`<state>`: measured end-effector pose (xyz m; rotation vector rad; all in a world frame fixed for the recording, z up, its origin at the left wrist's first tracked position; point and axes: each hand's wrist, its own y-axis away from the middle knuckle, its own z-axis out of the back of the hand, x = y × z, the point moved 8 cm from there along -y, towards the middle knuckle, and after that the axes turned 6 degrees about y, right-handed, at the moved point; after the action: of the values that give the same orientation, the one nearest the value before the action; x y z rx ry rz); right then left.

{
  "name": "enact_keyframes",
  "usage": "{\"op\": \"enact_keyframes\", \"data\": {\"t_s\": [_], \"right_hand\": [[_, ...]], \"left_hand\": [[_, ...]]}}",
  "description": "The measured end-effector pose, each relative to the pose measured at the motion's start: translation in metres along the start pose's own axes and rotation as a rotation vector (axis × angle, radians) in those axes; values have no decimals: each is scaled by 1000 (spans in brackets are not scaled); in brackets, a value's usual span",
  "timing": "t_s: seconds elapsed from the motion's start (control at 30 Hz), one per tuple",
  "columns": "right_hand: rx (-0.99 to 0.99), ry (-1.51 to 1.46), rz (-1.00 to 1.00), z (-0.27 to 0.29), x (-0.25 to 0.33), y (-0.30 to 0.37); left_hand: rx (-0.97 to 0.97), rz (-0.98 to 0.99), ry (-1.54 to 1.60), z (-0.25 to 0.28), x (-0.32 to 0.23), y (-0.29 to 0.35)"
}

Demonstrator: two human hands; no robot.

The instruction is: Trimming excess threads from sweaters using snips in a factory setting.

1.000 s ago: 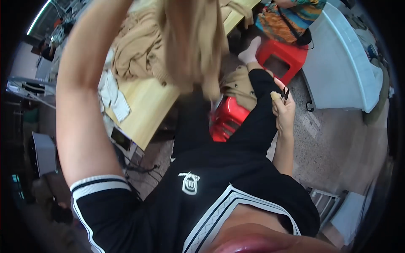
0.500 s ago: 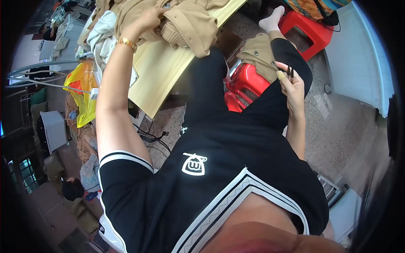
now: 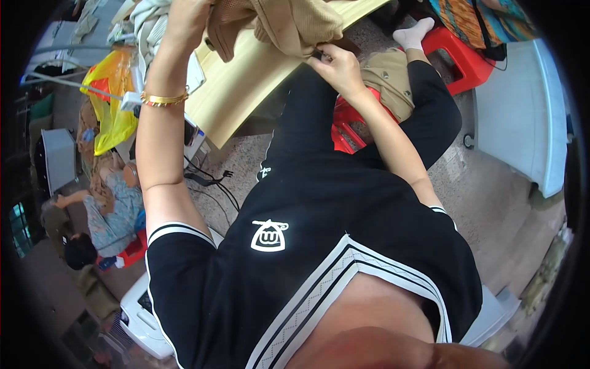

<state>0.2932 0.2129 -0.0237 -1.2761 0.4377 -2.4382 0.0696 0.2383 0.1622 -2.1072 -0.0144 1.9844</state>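
Observation:
A tan knit cardigan (image 3: 289, 27) with dark buttons is lifted over the wooden table at the top of the view. My left hand (image 3: 189, 21), with gold bangles at its wrist, grips the cardigan at the upper left; its fingers are partly cut off by the picture's edge. At the lower right edge of the cloth, my right hand (image 3: 340, 71) is closed with thumb and fingers pinching the knit. A small dark bit shows among the right fingers; whether it is the black snips seen earlier, I cannot tell.
The pale wooden table (image 3: 224, 101) has an edge close to my leg. Another tan buttoned garment (image 3: 388, 83) lies over a red stool (image 3: 350, 126) between my legs. A second red stool (image 3: 452, 58), a pale blue bin (image 3: 519, 117) and a yellow bag (image 3: 117, 111) stand around. A co-worker (image 3: 110, 212) sits at left.
My right hand has come from beside my right thigh up and left to the cardigan's edge. The cardigan has been raised and shifted, with my left hand moving up and left.

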Motion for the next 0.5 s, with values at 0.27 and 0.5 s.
{"op": "enact_keyframes", "data": {"t_s": [0.27,0.5], "right_hand": [[148,-334,23,82,21,-3],[301,-727,70,200,19,-14]], "left_hand": [[-97,-88,-442,79,-55,74],[290,211,-378,39,-52,132]]}}
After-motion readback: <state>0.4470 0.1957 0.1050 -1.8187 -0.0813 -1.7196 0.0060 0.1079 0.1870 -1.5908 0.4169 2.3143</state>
